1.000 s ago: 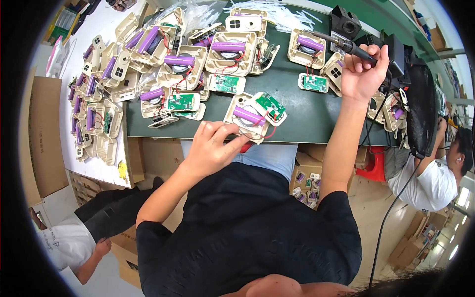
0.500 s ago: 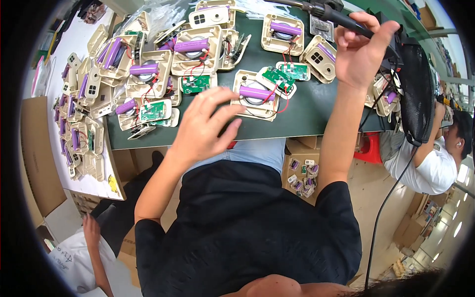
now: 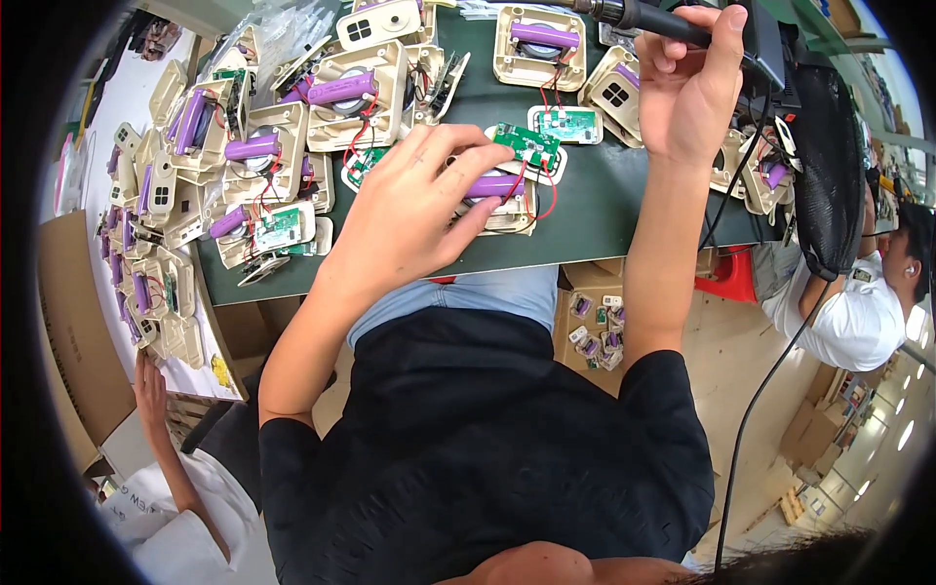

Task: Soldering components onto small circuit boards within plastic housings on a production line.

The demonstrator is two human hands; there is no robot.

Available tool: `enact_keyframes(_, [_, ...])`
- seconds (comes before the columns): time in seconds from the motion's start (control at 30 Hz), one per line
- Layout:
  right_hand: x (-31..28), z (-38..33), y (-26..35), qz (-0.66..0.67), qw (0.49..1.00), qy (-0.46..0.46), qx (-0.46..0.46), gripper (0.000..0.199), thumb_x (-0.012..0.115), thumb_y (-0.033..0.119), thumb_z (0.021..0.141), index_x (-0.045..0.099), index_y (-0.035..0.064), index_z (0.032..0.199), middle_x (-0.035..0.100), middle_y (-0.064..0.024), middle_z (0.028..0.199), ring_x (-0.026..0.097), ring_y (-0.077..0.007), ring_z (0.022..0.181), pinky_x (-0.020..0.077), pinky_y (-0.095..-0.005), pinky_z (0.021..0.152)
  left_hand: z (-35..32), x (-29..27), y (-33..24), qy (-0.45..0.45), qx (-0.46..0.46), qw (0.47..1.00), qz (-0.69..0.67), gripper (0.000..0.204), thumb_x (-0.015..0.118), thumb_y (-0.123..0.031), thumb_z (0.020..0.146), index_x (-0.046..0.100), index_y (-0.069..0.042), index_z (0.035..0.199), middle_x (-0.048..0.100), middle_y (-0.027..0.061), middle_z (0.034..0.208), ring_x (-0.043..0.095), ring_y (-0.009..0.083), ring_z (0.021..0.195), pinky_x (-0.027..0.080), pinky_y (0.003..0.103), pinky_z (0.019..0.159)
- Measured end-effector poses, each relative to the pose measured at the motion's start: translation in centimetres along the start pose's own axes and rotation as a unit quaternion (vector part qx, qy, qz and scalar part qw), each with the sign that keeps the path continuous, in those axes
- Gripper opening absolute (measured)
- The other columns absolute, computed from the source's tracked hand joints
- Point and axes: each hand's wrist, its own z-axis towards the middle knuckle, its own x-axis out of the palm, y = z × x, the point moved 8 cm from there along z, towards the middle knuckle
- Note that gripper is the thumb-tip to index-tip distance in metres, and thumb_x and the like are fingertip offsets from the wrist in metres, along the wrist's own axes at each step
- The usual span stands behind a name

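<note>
The person's left hand [image 3: 414, 200] reaches over the near part of a green desk [image 3: 609, 214], fingers bent and spread, the thumb held apart from the forefinger. Below it lies an open cream case [image 3: 524, 222] with a purple battery [image 3: 497, 185] inside, near the front edge of the desk. The forefinger's tip is at the left edge of a green circuit board [image 3: 528, 144] at the far side of that case, and the thumb tip is by the battery; whether either touches cannot be told. Red wires [image 3: 554, 200] loop from the board down to the case.

The right hand [image 3: 690, 97] is raised over the right part of the desk, its fingers and thumb closed around the black handle of a soldering iron [image 3: 668, 21], which points left.

Beyond the board, another open case [image 3: 499, 68] carries its own purple battery, wired to a second circuit board [image 3: 570, 125]. Similar cases crowd the left of the green desk and spread across a white desk [image 3: 212, 336] beside it. A black mesh bag [image 3: 829, 175] stands at the right, near a co-worker in a white shirt [image 3: 846, 322].
</note>
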Motion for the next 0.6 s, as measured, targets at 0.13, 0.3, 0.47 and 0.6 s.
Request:
enact_keyframes(0.13, [0.1,0.2,0.0,0.026,0.999,0.022,0.003,0.044,0.052,0.045,0.11,0.064,0.0098,0.086,0.055,0.0025,0.063,0.046,-0.006,0.052,0.0397,-0.022,0.051,0.1,-0.6,-1.2,0.018,0.03,0.999,-0.014,0.057,0.085,-0.024,0.077,0.065,-0.012,0.128,0.06,0.0111,0.135,0.058,0.0366,0.12,0.047,0.048,0.101])
enact_keyframes(0.3, [-1.6,0.6,-0.9,0.025,0.997,0.06,0.035,0.05,0.055,0.052,0.106,0.071,0.0058,0.098,0.053,0.0007,0.068,0.042,-0.0125,0.065,0.0365,-0.0286,0.064,-0.5,0.0,-0.8,0.036,0.042,0.998,0.034,0.058,0.085,-0.024,0.077,0.064,-0.014,0.13,0.059,0.0108,0.138,0.056,0.036,0.124,0.044,0.048,0.104])
enact_keyframes(0.47, [-1.5,0.6,-1.2,0.029,0.997,0.059,0.039,0.049,0.055,0.051,0.106,0.072,0.0065,0.098,0.053,0.0011,0.068,0.042,-0.0122,0.065,0.0361,-0.0288,0.064,-0.6,0.6,-0.4,0.014,0.02,0.999,0.025,0.056,0.084,-0.023,0.077,0.065,-0.015,0.129,0.06,0.0089,0.132,0.057,0.0334,0.12,0.044,0.046,0.1])
enact_keyframes(0.6, [-0.8,-0.1,-1.0,0.006,0.998,0.042,0.042,0.047,0.056,0.051,0.106,0.071,0.0072,0.097,0.052,0.0013,0.067,0.042,-0.0122,0.065,0.0367,-0.0289,0.064,-0.5,0.6,-0.5,-0.003,0.011,0.999,0.03,0.051,0.083,-0.022,0.078,0.067,-0.015,0.126,0.061,0.0079,0.127,0.057,0.0318,0.117,0.043,0.045,0.099])
